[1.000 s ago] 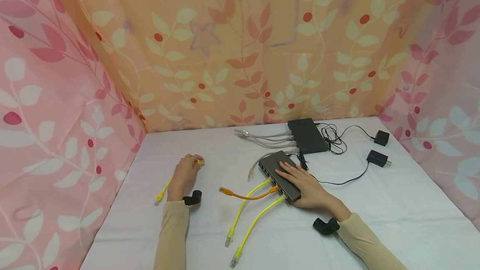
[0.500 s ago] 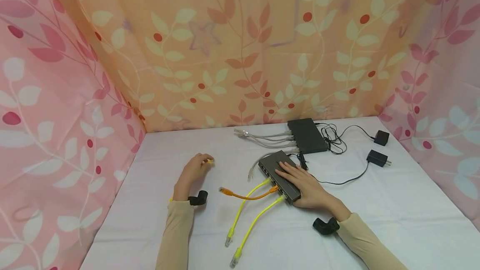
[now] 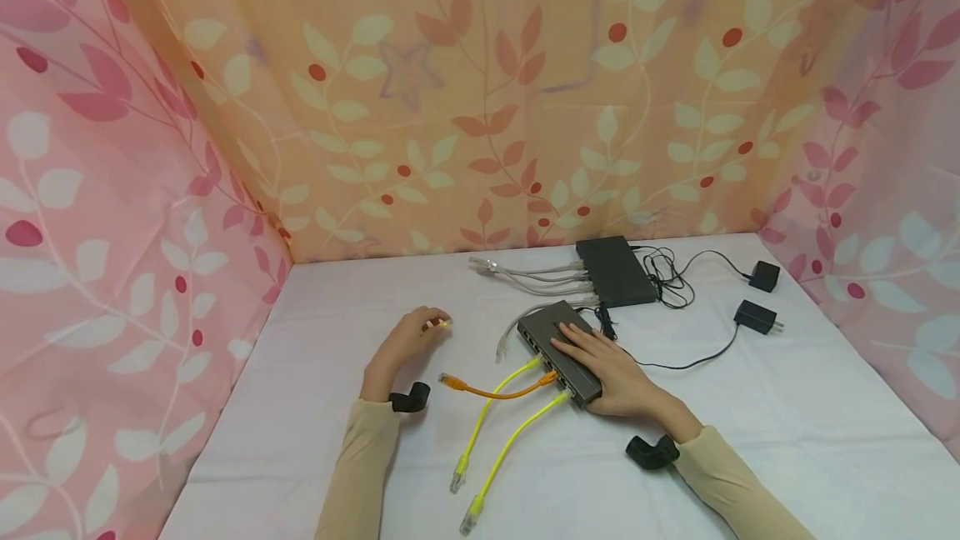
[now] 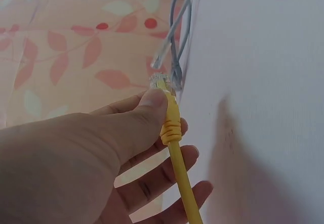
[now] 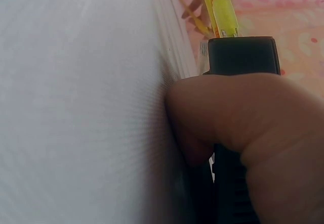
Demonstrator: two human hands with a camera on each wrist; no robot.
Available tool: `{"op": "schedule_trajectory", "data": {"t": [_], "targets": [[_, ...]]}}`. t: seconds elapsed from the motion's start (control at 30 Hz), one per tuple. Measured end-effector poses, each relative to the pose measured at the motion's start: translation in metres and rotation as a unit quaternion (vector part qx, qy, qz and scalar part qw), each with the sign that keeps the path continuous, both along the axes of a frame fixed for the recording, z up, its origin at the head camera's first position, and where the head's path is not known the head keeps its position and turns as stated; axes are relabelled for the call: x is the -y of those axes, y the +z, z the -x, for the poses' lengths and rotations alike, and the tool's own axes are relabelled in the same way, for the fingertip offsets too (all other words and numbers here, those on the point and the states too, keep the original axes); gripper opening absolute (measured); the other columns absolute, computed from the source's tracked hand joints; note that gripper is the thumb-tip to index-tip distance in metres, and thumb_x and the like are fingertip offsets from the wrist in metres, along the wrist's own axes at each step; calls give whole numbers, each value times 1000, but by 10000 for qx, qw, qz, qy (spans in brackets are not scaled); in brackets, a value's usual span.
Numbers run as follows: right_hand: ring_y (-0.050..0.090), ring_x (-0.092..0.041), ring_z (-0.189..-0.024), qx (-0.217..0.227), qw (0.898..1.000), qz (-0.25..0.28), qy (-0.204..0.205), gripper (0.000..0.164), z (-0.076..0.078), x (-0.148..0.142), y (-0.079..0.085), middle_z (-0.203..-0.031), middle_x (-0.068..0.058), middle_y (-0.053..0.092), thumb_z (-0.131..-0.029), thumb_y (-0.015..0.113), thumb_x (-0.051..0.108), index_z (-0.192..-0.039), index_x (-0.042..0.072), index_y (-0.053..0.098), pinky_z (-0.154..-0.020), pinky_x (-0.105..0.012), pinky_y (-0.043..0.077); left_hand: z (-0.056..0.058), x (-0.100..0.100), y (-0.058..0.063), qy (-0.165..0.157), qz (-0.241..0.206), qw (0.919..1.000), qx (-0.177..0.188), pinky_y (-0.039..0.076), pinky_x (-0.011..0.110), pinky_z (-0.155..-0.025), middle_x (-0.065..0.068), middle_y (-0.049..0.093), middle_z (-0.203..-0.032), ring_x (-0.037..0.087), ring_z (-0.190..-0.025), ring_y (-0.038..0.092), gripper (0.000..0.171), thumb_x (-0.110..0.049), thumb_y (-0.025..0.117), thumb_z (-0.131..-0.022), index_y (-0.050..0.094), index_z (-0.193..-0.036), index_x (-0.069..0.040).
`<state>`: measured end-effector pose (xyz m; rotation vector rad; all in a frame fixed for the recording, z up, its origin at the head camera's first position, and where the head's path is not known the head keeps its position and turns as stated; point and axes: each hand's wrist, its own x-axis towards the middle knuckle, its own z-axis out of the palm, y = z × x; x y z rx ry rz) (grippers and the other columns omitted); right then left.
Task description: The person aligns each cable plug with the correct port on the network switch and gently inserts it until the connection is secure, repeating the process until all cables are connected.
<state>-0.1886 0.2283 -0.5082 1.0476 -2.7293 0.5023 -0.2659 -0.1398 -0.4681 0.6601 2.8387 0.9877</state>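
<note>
My left hand (image 3: 405, 344) is held left of the near network switch. Between thumb and fingers it pinches a yellow network cable (image 4: 171, 118) just behind its clear plug, which points away from the hand in the left wrist view. My right hand (image 3: 609, 372) holds the dark network switch (image 3: 546, 326), its fingers laid across the top and the bent thumb (image 5: 202, 100) at the side. Two yellow cables (image 3: 519, 441) and a short orange cable (image 3: 498, 396) are plugged into the switch's left side. Their free ends lie on the white cloth.
Behind stands a second black box (image 3: 615, 272) with several grey cables (image 3: 540, 277) running left. A coiled black cord (image 3: 675, 280) leads to a power adapter (image 3: 763, 276). Another adapter (image 3: 755, 317) lies on the right. A patterned curtain (image 3: 480, 107) borders the table.
My left hand has moved to the right toward the near switch, carrying the yellow cable, whose far end has slipped out of sight behind the forearm. My right hand has stayed on the switch.
</note>
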Motion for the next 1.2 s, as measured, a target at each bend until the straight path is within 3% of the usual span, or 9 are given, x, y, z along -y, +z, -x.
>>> {"op": "schedule_trajectory", "data": {"t": [0.23,0.47,0.67,0.83,1.2], "targets": [[21,-24,-140,20,10000,24,3,100,0,0,1,-153,-5,21,-57,75,18,-146,22,29,-109,-52,18,-4,-14,7,-417,-292,9987,-36,47,38,-84,9,64,-102,22,-94,56,20,-8,58,-91,65,-109,-4],[21,-24,-140,16,10000,33,27,102,0,0,1,-153,-6,21,-56,75,17,-146,23,29,-109,-52,19,-10,-29,10,-842,-553,9943,-352,48,30,-76,6,64,-96,16,-86,56,18,-12,59,-91,66,-105,-3],[22,-25,-140,-66,10000,33,56,102,1,-1,0,-153,-7,22,-55,75,17,-146,22,29,-108,-52,20,-13,-47,12,-782,-358,9963,-10,49,33,-78,5,64,-95,18,-88,57,19,-11,60,-90,67,-106,-4],[23,-26,-139,-130,9999,39,81,102,1,0,0,-153,-8,24,-55,75,17,-146,21,30,-107,-53,21,-15,-59,10,-766,-250,9967,131,48,24,-72,3,64,-95,15,-83,57,20,-16,60,-90,67,-108,-7],[22,-25,-140,-65,9999,32,78,102,1,-1,0,-153,-7,23,-55,74,17,-146,21,30,-108,-52,20,-29,-77,14,-972,-1063,9876,626,49,23,-52,16,63,-83,28,-64,62,16,-9,59,-90,60,-102,1]]}}
